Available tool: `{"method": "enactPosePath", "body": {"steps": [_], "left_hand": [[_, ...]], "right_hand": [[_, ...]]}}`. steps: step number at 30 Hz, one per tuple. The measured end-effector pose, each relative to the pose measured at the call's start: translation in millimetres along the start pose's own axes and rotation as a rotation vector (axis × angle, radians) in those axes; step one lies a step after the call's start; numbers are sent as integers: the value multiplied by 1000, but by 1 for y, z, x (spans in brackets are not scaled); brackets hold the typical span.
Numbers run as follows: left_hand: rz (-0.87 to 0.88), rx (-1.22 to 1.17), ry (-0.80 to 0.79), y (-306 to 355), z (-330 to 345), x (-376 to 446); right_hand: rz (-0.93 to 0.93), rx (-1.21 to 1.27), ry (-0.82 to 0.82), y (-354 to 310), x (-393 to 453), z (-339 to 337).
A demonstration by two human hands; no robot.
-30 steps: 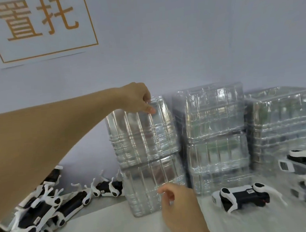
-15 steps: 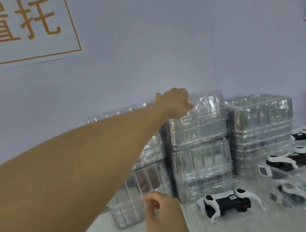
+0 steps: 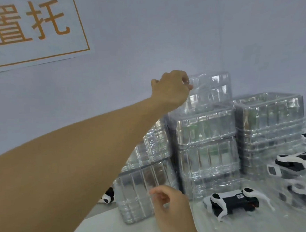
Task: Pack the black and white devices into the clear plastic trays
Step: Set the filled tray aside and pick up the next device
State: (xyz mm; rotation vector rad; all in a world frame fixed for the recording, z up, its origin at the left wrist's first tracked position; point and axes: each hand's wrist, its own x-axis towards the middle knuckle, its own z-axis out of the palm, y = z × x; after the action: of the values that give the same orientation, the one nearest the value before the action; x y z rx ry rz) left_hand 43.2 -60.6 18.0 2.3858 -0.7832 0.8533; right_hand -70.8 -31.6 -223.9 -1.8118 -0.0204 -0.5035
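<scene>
Three stacks of clear plastic trays stand against the wall: a left stack (image 3: 146,185), a middle stack (image 3: 207,148) and a right stack (image 3: 270,122). My left hand (image 3: 172,89) reaches far out and pinches the edge of the top clear tray (image 3: 212,90), which is tilted up off the middle stack. My right hand (image 3: 171,208) hovers low in front of the left stack, fingers loosely curled, holding nothing. A black and white device (image 3: 232,202) lies in a tray on the table at the right.
More black and white devices (image 3: 293,160) sit in trays at the far right. One device (image 3: 107,197) peeks out left of the stacks, under my arm. A sign with orange characters (image 3: 28,28) hangs on the wall.
My left hand moved from the left stack to the middle stack and lifted its top tray up at an angle. The right hand stayed low.
</scene>
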Motion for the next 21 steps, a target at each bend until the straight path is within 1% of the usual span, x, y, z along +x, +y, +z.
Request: {"method": "enactPosePath", "body": {"steps": [5, 8, 10, 12, 14, 16, 18, 19, 21], "left_hand": [[-60, -27, 94, 3, -7, 5], [-41, -27, 154, 7, -11, 3], [-23, -37, 227, 10, -17, -3], [-49, -126, 340, 17, -23, -16], [-96, -268, 474, 27, -26, -44], [-92, -355, 597, 37, -25, -82], [-63, -370, 706, 40, -27, -121], [-58, -356, 743, 38, -29, -138], [-85, -284, 762, 28, -36, -174]], "right_hand": [[3, -42, -24, 1, -2, 4], [-1, -45, -30, 2, -1, 3], [1, -33, -25, 2, -2, 2], [11, -12, -20, 1, -2, 1], [31, -6, -22, -1, -1, 0], [63, 18, -34, -3, 0, -1], [122, 37, -55, -4, 0, -2], [113, 14, -77, -4, -1, -3], [83, -24, -115, -5, -4, -3]]}}
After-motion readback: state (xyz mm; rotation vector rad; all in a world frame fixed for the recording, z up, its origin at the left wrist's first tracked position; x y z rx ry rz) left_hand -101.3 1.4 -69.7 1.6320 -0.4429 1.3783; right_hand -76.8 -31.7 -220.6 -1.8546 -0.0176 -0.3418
